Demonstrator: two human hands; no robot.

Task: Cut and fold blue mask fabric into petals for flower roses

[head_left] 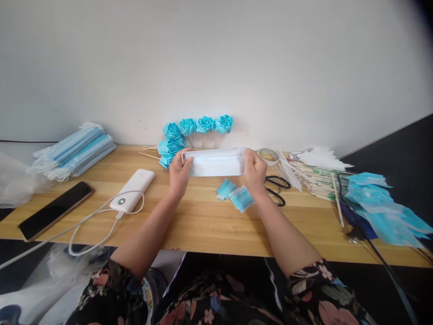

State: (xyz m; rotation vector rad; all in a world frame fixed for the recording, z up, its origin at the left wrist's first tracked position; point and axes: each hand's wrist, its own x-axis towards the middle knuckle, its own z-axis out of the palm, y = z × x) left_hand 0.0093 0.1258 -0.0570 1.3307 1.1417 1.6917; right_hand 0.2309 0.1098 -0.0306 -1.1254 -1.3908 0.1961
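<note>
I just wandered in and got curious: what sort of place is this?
Probably a craft corner, perhaps at home or in a small workshop: the wooden table holds blue handmade-looking flowers, stacked face masks and black-handled scissors.

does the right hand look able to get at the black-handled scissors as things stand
Probably yes, but it would likely need to release the face mask first: the right hand grips that, while the black-handled scissors show uncovered handle loops close beside it.
</note>
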